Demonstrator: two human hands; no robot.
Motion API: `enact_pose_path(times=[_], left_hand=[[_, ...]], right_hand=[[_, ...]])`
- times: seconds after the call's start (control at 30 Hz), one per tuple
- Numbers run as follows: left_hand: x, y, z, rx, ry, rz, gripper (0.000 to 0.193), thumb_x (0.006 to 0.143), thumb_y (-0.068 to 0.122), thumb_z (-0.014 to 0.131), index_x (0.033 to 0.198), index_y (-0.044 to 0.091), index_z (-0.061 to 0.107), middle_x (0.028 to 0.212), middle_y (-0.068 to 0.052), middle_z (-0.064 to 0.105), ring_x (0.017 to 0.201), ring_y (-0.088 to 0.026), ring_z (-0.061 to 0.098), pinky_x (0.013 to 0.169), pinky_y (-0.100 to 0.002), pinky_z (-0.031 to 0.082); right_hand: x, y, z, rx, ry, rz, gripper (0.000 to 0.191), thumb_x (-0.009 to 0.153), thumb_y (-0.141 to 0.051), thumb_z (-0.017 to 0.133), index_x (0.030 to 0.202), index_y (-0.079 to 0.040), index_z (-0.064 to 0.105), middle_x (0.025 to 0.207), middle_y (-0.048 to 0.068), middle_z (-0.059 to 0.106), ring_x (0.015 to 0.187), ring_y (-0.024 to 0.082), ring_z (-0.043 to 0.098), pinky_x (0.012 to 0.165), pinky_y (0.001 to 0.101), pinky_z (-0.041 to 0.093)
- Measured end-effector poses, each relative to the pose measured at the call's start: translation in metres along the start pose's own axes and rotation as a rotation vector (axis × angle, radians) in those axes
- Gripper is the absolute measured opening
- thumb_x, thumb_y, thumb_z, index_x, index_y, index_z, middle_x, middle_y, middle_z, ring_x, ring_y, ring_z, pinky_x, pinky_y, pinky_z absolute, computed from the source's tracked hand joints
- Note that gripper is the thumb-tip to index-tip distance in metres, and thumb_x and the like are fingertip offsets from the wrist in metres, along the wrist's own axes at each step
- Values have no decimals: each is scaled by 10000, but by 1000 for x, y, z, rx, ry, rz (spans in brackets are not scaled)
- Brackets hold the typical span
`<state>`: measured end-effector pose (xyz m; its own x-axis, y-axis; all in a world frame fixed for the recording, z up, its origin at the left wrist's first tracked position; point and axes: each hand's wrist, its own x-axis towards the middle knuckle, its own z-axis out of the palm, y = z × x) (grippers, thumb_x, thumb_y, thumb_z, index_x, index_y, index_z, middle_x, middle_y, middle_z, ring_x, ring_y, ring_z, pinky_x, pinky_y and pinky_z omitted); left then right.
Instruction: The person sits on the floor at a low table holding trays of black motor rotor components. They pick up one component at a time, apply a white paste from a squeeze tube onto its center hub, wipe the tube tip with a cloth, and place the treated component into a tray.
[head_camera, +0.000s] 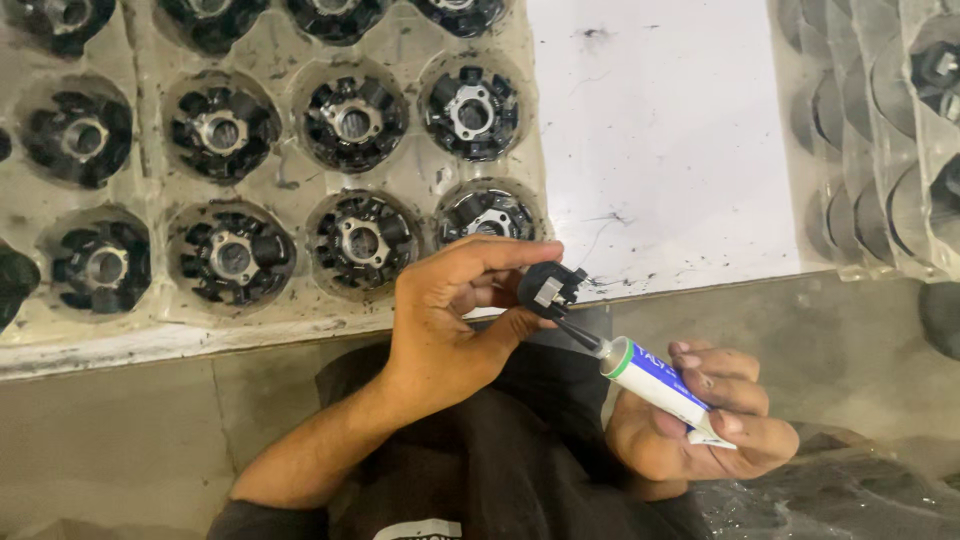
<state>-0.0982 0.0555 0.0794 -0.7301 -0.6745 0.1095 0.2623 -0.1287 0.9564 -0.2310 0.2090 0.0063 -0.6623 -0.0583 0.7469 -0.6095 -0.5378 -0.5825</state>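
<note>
Near the middle of the frame, in the single head view, the left hand (450, 320) is pinching a small black part (552, 288) with a metal insert between thumb and fingertips, its grip pressed together on the piece. Toward the lower right, the right hand (700, 425) is wrapping its fingers around a white and blue tube (655, 385) with a green band, grip closed on it; the tube's dark nozzle (578, 332) is touching the underside of the black part. Both hands are hovering over the person's dark-clothed lap (500, 450).

Across the upper left, a clear plastic tray (290, 180) is lying on the bench, each round pocket carrying a black round assembly (352, 122) with a metal centre. Beside it, at upper centre, a white sheet (660, 140) with dark smudges is covering the bench. Along the upper right edge, stacked clear trays (860, 130) are standing, mostly see-through, with a few dark pieces inside.
</note>
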Motion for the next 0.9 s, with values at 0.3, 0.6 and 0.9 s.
enact_pose_path(times=[0.3,0.6,0.9], left_hand=[[-2,8,-6,-61,-18,-15,492,907,-227,675,1343,0,648,1255,-82,619,1096,-144,703,952,-309,696],[-6,-1,-8,-88,-56,-15,522,926,-233,657,1381,22,644,1279,-75,617,1109,-132,692,989,-296,679],[-5,-9,-8,-187,-88,-99,508,937,-201,683,1395,11,621,1216,-67,684,1037,-104,691,956,-274,650]], right_hand=[[1,-1,-1,-203,-1,-83,421,946,-291,802,1130,-129,460,967,60,616,899,225,679,799,313,627],[16,-4,3,-274,-162,-197,397,972,-237,777,1092,-92,427,940,89,604,902,232,670,758,345,656],[19,-4,4,-274,-155,-207,383,961,-178,783,1054,-82,424,901,94,596,875,215,669,686,335,682]])
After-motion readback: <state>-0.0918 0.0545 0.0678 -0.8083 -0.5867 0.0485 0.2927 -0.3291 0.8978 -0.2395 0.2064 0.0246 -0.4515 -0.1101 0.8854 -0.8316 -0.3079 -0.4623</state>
